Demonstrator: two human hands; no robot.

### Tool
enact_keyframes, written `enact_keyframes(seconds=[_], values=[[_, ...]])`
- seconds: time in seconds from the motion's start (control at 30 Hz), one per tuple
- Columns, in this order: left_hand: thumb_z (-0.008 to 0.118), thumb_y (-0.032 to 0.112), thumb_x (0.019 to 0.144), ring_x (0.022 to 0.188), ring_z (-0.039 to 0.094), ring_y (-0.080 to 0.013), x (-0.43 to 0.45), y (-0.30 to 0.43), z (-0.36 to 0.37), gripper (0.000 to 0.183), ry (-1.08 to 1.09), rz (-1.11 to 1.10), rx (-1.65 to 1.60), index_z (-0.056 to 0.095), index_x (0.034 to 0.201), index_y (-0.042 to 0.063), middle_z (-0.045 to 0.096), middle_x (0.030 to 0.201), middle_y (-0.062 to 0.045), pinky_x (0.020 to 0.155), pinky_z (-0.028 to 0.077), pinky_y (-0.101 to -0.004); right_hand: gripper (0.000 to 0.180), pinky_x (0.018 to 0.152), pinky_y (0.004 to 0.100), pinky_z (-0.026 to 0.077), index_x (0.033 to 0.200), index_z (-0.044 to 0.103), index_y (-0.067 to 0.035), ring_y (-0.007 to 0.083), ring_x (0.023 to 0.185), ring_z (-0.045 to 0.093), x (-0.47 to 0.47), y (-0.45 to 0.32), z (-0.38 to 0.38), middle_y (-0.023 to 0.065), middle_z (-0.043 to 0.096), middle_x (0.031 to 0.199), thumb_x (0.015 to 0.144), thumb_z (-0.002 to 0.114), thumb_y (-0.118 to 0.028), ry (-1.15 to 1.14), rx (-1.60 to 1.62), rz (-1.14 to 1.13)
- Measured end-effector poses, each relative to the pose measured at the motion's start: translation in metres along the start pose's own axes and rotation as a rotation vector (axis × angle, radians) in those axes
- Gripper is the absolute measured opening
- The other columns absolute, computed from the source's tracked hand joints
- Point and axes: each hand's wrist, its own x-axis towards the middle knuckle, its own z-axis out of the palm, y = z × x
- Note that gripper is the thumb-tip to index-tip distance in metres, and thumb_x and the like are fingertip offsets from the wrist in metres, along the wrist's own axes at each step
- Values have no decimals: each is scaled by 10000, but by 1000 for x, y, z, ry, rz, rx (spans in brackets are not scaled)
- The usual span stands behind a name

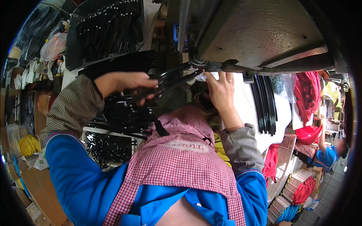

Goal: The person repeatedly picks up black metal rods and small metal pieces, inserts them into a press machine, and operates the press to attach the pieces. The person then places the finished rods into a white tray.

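My left hand (127, 84), blurred, is closed around some slender black rods (169, 82) whose far ends reach the metal fitting (197, 60) under a large machine. My right hand (222, 87) has its fingertips at the machine's lower edge, just right of the rod ends; what they touch is hidden. More black rods (121, 117) with shiny tips lie in a heap below my left hand. A row of long black rods (263, 104) rests on white cloth (243, 113) to the right of my right hand.
The machine's broad metal body (263, 31) hangs over the upper right. A black bin (76, 48) full of rods stands upper left. Red fabric (306, 96) lies at the right, and a co-worker in blue (326, 155) is at the far right.
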Motion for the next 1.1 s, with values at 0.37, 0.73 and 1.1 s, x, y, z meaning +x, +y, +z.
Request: enact_keyframes(seconds=[0.37,0.73,1.1], values=[[619,178,859,573,609,-159,7,-21,83,232,96,178,-355,536,979,-2,629,728,-89,544,515,-266,284,772,454,445,1034,591,-16,397,877,556,-14,47,93,208,599,992,786,636,-145,-70,392,250],[626,187,842,565,620,-171,1,-13,88,259,167,164,-267,529,986,-5,628,698,-110,546,524,-266,252,705,451,479,966,637,-57,390,818,598,3,48,146,196,631,901,757,670,-194,-177,183,171],[609,50,827,747,652,-214,60,18,74,257,672,980,-690,504,1058,11,631,883,-136,603,555,-312,205,568,323,463,782,683,13,199,556,598,-1,23,91,148,645,654,704,755,-162,-22,762,678]])
